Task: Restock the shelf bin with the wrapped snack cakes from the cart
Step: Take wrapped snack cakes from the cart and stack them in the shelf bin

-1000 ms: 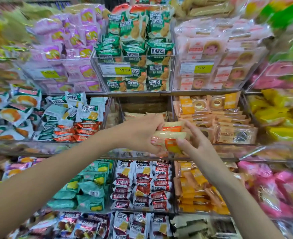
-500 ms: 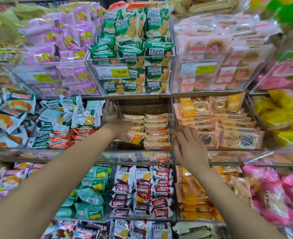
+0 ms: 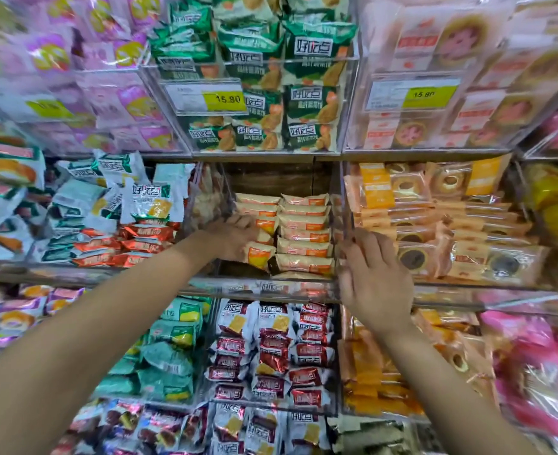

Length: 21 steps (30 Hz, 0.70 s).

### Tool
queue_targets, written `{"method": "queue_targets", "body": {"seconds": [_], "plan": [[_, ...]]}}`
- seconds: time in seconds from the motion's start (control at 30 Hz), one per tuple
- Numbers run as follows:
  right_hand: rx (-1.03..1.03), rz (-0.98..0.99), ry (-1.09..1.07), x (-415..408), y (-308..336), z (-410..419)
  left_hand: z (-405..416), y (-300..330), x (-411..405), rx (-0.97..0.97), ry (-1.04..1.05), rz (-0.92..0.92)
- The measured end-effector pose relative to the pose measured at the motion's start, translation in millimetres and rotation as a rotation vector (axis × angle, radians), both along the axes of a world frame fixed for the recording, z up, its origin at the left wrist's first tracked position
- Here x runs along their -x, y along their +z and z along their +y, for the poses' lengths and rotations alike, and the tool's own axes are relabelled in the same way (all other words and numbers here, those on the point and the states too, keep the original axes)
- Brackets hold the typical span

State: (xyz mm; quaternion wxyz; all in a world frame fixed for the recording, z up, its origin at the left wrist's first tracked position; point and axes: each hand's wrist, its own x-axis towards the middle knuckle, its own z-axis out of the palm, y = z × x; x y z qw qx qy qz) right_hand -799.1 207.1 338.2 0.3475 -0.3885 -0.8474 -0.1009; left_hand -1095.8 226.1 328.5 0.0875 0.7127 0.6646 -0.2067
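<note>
clear shelf bin (image 3: 340,205) | left hand (image 3: 235,238) fingers hidden among snack cakes (image 3: 303,234) | right hand (image 3: 376,277) fingers apart

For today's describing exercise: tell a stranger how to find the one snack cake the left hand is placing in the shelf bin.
Start at the green-packet bin with the yellow 15.80 price tag; the clear shelf bin directly below it holds cream-and-orange snack cakes. Its right stack lies flat and neat. At the left front, under the left hand, sits the tilted snack cake, the only one skewed.

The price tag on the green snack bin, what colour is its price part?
Yellow-green, on the price tag; head view.
</note>
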Motion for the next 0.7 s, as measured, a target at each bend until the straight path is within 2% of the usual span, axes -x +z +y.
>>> {"method": "queue_targets", "body": {"seconds": [0.1, 0.27, 0.4, 0.6, 0.7], "plan": [[-0.006, -0.008, -0.002, 0, 0, 0, 1, -2, -10, -0.061, 0.086, -0.041], [0.016, -0.025, -0.01, -1, 2, -3, 4, -2, -23, -0.054, 0.204, -0.013], [0.012, -0.03, -0.015, -1, 4, -5, 2, 2, -28, -0.077, 0.174, 0.073], [0.0, -0.025, -0.011, -1, 3, -4, -3, 8, -25, -0.129, 0.155, -0.112], [-0.014, -0.023, -0.01, -1, 3, -3, -3, 11, -27, -0.16, 0.15, -0.101]]}}
